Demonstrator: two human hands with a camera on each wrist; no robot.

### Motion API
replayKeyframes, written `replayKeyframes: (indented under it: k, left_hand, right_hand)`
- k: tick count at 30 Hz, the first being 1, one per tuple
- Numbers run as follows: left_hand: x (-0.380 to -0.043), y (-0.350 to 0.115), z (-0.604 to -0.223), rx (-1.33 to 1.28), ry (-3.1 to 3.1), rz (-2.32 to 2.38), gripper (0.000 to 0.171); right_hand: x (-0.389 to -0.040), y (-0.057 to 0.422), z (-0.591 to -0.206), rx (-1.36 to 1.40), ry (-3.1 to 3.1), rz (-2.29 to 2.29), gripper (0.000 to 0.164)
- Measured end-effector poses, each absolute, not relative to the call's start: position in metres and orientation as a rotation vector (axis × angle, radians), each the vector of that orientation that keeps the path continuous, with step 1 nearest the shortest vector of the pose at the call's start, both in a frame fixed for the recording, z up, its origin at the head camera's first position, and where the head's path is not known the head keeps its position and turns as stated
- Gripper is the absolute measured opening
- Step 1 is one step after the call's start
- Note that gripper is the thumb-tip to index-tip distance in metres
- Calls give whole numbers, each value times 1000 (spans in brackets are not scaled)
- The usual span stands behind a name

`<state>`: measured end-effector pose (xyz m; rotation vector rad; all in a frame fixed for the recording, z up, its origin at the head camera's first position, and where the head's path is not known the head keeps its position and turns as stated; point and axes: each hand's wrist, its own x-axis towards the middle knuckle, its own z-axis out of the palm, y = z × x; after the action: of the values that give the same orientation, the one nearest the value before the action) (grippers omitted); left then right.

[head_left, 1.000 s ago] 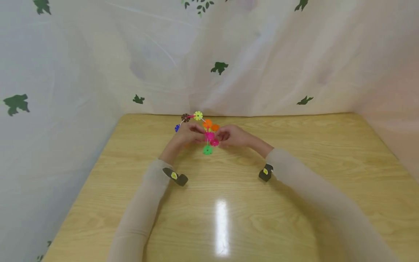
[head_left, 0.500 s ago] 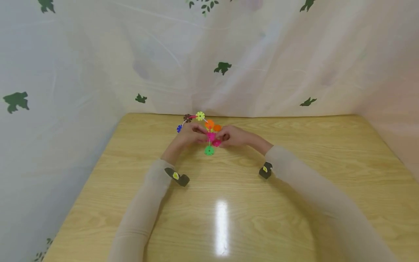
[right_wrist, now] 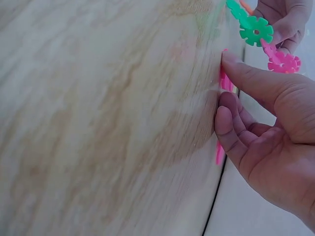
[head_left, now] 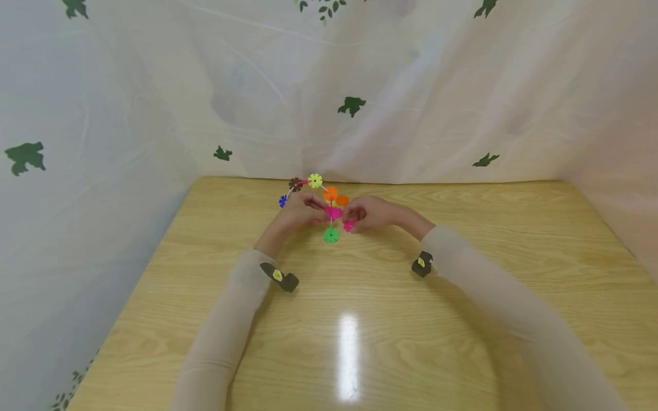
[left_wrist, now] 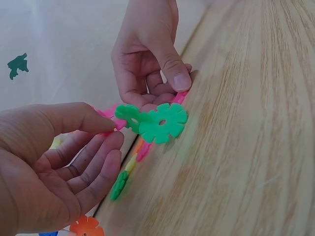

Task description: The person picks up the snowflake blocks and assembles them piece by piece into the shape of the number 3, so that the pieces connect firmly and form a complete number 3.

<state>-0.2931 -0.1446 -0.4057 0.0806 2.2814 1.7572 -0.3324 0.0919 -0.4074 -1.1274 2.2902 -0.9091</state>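
Note:
My left hand (head_left: 298, 211) pinches a pink notched snowflake disc (head_left: 334, 213) between thumb and fingers. Green discs (left_wrist: 163, 122) slot in beside that pink one and stick out over the table in the left wrist view. More discs curve behind the hand: blue (head_left: 283, 201), brown (head_left: 295, 184), yellow (head_left: 315, 181) and orange (head_left: 330, 193). Just to the right, my right hand (head_left: 379, 211) pinches another pink disc (head_left: 349, 226) low by the tabletop. Its thumb and fingers partly cover that disc in the right wrist view, where it shows edge-on.
Both hands work near the back edge of the wooden table (head_left: 390, 319), close to a hanging pale cloth (head_left: 411, 114) with green leaf shapes. A second orange disc (head_left: 342, 200) sits between the hands. Each wrist carries a small black camera (head_left: 422, 264).
My right hand has drawn a little to the right with its pink disc, widening the gap from the one in my left hand. The left hand keeps its pinch.

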Motion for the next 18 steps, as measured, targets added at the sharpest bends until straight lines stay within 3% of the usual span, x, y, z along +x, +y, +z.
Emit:
replayKeyframes:
  k: [8,18]
  left_hand:
    - [-293,-143,-406,75,2295,1750,26]
    - [-293,-140,-412,131,2308,1783,25]
  right_hand:
    - [-331,96,-409,-1053,2284,-1005,23]
    - [-323,99,-408,-753,2276,-1236,21]
